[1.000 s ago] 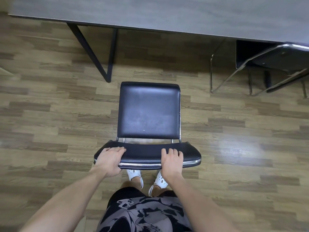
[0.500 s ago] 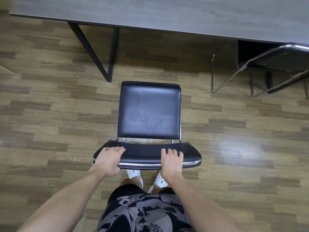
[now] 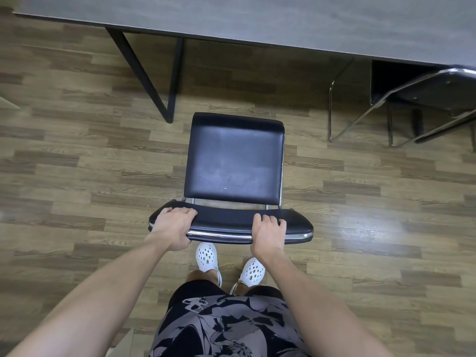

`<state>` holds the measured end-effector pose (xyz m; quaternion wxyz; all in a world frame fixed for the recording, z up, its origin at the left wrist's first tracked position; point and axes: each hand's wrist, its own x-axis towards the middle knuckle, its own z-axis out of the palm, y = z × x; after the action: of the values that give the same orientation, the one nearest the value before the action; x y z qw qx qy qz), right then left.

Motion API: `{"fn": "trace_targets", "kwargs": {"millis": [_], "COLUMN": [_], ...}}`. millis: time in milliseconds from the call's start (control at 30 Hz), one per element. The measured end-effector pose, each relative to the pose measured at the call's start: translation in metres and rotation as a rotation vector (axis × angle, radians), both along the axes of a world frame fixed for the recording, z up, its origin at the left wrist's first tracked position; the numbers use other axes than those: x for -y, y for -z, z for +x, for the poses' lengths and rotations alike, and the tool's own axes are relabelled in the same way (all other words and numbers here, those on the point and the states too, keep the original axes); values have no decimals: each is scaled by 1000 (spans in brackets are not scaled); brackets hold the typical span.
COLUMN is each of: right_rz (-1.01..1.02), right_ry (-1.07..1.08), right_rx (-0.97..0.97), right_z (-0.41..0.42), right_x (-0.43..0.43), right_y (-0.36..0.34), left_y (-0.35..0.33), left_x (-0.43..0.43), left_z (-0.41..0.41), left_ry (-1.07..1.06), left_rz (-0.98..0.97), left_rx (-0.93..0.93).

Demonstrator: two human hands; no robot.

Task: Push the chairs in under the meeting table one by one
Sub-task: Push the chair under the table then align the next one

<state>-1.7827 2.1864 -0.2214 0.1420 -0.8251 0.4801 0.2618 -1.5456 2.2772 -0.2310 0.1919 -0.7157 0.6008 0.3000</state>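
Black chair [image 3: 234, 155] has edged toward the tabletop [image 3: 257, 19] beyond the fingers [image 3: 185, 212]; left hand [image 3: 173, 228], right hand [image 3: 268, 231] grip its back [image 3: 226, 222]; push unfinished.

An office meeting room, apparently: a long grey counter [image 3: 257, 19] on black metal legs, a chrome-framed black chair [image 3: 234, 161] facing it, a second chair [image 3: 438, 94] alongside, wood-look plank flooring [image 3: 77, 176].

Head view looks steeply down, close above chair [image 3: 234, 161].
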Motion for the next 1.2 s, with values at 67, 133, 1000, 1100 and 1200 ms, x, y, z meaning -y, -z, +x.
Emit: {"fn": "trace_targets", "kwargs": {"millis": [67, 133, 1000, 1100, 1200], "right_rz": [-13, -29, -69, -72, -85], "right_ry": [8, 10, 56, 69, 71], "right_rx": [6, 14, -6, -11, -19], "right_z": [3, 5, 46, 49, 54], "right_x": [5, 11, 112, 125, 142], "right_y": [2, 3, 4, 5, 4], "left_y": [2, 4, -2, -1, -1], "left_x": [8, 15, 130, 145, 162], "left_z": [4, 8, 53, 56, 61], "left_ry": [6, 15, 129, 124, 123], "left_rz": [31, 32, -46, -53, -85], "left_rx": [17, 25, 25, 30, 33]}}
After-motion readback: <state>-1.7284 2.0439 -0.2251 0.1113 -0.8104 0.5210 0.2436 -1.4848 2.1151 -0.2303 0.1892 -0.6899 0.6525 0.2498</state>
